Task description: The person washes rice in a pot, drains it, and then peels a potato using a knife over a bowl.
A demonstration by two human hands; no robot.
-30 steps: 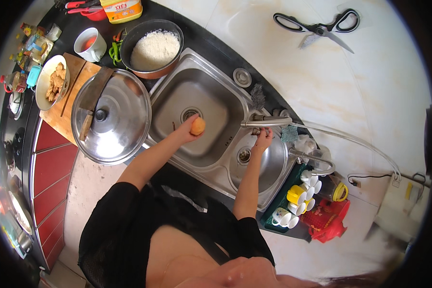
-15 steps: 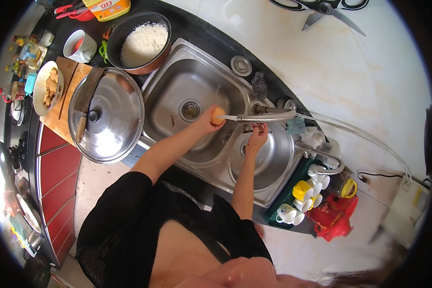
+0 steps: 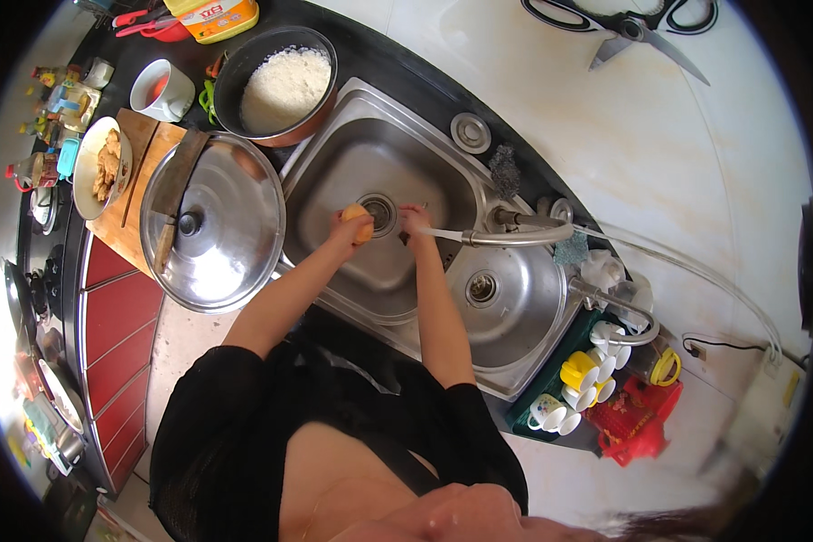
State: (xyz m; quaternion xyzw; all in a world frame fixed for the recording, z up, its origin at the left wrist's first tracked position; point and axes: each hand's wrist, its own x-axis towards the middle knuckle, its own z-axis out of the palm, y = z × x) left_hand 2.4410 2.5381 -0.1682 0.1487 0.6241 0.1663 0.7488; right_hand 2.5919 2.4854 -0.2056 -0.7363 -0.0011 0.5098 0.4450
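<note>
My left hand [image 3: 345,233] is closed around a rounded orange thing [image 3: 359,222] over the larger basin of the steel sink [image 3: 406,294], beside the drain [image 3: 378,214]. Its exact kind does not show. To its right, my right hand [image 3: 415,221] has its fingers curled in, at the end of the water stream from the faucet [image 3: 519,237]. A small dark bit shows by those fingers, too small to name. The two hands are apart.
Left of the sink, a large steel lid [image 3: 235,221] carries a cleaver [image 3: 176,181]. A pot of rice [image 3: 285,86] stands behind it. A bowl of brown food [image 3: 86,176] rests on the cutting board [image 3: 144,135]. Cups [image 3: 578,370] stand in a green tray right of the smaller basin.
My left hand has moved left with the orange thing, away from the faucet. My right hand has come left from beside the faucet into the larger basin. The faucet's stream now falls toward it.
</note>
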